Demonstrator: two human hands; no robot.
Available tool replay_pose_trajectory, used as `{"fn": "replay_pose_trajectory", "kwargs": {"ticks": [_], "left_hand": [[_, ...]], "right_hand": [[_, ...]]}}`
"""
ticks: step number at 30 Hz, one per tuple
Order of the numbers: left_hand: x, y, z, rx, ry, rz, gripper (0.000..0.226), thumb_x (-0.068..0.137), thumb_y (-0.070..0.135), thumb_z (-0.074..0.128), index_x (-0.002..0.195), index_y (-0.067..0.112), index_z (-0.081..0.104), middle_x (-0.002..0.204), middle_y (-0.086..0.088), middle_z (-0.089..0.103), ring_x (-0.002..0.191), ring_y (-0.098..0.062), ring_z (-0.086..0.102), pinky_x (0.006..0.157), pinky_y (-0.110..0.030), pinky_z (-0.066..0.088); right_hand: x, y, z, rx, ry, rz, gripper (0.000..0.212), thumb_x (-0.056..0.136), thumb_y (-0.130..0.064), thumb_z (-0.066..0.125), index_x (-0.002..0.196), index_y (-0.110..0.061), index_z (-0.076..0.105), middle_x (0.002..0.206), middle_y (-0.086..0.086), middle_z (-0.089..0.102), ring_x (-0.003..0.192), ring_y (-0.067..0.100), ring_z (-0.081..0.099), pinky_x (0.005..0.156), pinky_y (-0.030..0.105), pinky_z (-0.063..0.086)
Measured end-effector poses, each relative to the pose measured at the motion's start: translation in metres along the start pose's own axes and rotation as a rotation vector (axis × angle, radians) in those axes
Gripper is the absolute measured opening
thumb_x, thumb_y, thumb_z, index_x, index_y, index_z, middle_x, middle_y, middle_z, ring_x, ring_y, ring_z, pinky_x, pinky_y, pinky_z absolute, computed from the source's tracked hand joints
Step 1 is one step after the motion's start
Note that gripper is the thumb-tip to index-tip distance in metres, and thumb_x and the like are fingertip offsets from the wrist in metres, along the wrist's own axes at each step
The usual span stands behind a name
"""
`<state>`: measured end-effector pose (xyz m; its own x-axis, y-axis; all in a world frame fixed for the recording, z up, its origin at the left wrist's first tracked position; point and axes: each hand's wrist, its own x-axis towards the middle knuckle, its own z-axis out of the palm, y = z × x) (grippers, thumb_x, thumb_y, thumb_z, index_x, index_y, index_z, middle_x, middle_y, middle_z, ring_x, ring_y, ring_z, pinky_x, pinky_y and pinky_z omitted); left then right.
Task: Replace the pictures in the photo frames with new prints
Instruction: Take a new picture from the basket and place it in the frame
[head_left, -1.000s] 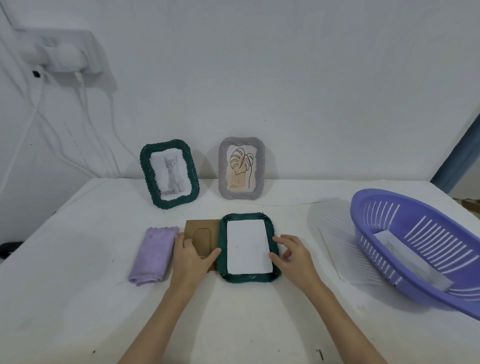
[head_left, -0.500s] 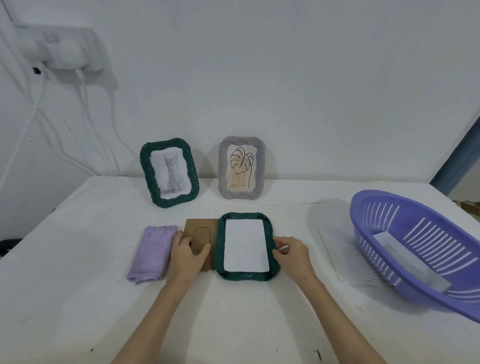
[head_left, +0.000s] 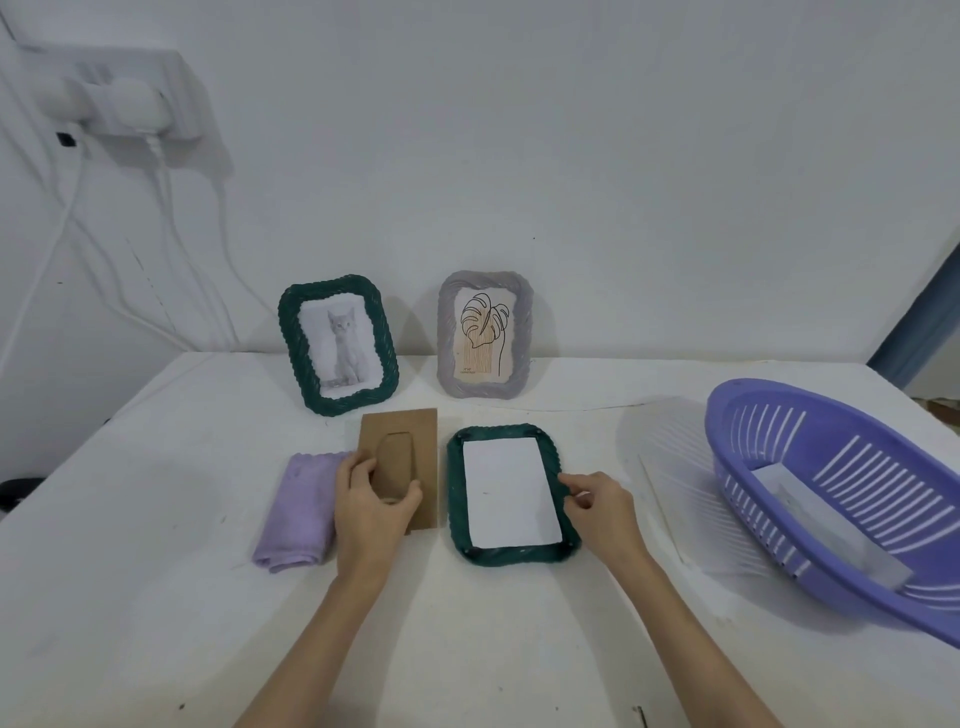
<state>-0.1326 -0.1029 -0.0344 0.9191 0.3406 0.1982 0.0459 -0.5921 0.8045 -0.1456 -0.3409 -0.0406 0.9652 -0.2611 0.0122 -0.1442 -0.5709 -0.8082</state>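
i'm watching the left hand (head_left: 371, 512) gripping the brown backing board (head_left: 400, 467), fingers curled over its near left edge and thumb pressing by the cut-out stand. the board is lying flat, just left of the face-down green frame (head_left: 511, 493), with a narrow gap between them. the right hand (head_left: 597, 506) is resting at the frame's right rim, fingertips (head_left: 569, 480) drawn together and pinching at the edge of the white print (head_left: 509, 491) sitting inside it; i cannot tell whether they are actually lifting paper. beyond the fingers, a green frame with a cat picture (head_left: 337, 343) and a grey frame with a leaf drawing (head_left: 485, 335) are standing upright against the wall. a folded lilac cloth (head_left: 301, 512) is lying just left of the left hand; a purple basket (head_left: 841, 499) is sitting well right of the right hand.
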Motion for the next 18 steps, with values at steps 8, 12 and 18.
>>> {"fn": "replay_pose_trajectory", "kwargs": {"ticks": [8, 12, 18], "left_hand": [[-0.013, 0.056, 0.012, -0.287, -0.219, 0.083, 0.051, 0.073, 0.026, 0.076, 0.117, 0.017, 0.052, 0.133, 0.009, 0.028, 0.082, 0.013, 0.054, 0.066, -0.003, 0.043], [-0.015, 0.070, 0.021, -0.393, -0.341, 0.072, 0.034, 0.089, 0.028, 0.056, 0.122, 0.019, 0.052, 0.133, 0.004, 0.043, 0.107, -0.010, 0.051, 0.089, -0.021, 0.042], [0.004, 0.061, 0.017, -0.253, -0.498, 0.057, 0.052, 0.083, -0.003, 0.059, 0.132, 0.009, 0.047, 0.123, -0.010, 0.057, 0.102, -0.017, 0.056, 0.090, -0.030, 0.049]], "right_hand": [[-0.017, -0.061, -0.005, 0.348, -0.164, -0.269, 0.033, 0.092, -0.028, 0.052, 0.125, -0.036, 0.053, 0.107, -0.013, 0.063, 0.089, -0.001, 0.057, 0.079, 0.012, 0.046], [-0.010, -0.064, -0.015, 0.207, -0.072, -0.333, 0.031, 0.088, -0.020, 0.060, 0.116, -0.033, 0.059, 0.096, -0.020, 0.060, 0.068, -0.002, 0.048, 0.066, 0.009, 0.043], [0.010, -0.051, -0.039, -0.027, -0.271, -0.256, 0.044, 0.084, -0.014, 0.065, 0.125, -0.024, 0.056, 0.103, -0.002, 0.055, 0.066, 0.000, 0.041, 0.064, 0.005, 0.038]]}}
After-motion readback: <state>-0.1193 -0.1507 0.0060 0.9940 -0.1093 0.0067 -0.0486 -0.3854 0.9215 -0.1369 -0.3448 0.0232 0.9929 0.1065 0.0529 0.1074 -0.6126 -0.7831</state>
